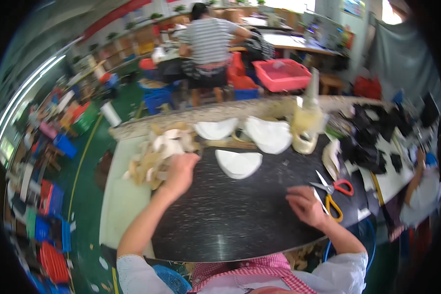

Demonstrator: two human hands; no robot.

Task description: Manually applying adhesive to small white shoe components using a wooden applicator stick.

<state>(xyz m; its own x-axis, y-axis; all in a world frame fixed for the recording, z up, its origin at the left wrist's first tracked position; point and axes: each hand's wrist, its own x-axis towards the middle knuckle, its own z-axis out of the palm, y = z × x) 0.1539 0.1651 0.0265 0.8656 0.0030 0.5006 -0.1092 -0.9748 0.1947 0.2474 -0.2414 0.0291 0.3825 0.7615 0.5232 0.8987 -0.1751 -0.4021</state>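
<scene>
My left hand [180,174] is closed over the right edge of a heap of beige and whitish cut pieces [149,161] at the table's left. Whatever its fingers grip is hidden. My right hand [305,205] hovers over the right part of the black tabletop [220,210], fingers curled in, with nothing visible in them. Beside it lie open scissors [332,187] with one red and one yellow handle. A white half-round piece [239,164] rests between my hands, and behind it are two more, a left one [215,129] and a larger right one [268,134].
A cloudy yellowish plastic bottle with a spout [306,122] stands at the back. Black scraps [365,142] pile up at the right. Beyond the table, a person in a striped shirt [208,41] sits near a pink basket [281,76]. Another person's arm [415,176] shows at far right.
</scene>
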